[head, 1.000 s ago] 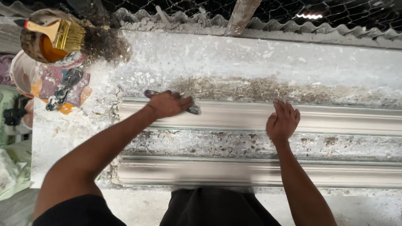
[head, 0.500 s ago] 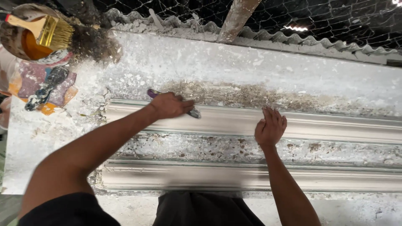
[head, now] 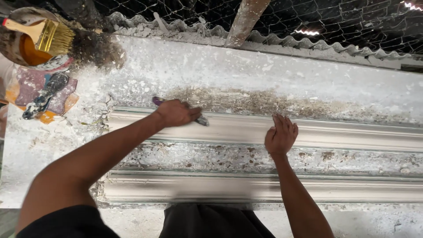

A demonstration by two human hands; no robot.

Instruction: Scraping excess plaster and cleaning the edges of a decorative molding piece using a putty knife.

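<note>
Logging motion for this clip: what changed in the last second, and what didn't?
Little changed. The right hand slid slightly left along the far moulding, closer to the left hand, still flat on it. The left hand kept its grip on the scraper, blade on the same strip. The view drifted, so the brush and bowl sit further into the corner. The near moulding stayed put.

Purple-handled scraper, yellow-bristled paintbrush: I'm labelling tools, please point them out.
Purple-handled scraper [head: 202,120], head view, on the blade tip beyond the left hand [head: 176,113].
Yellow-bristled paintbrush [head: 55,37], head view, on its bristles.
</note>
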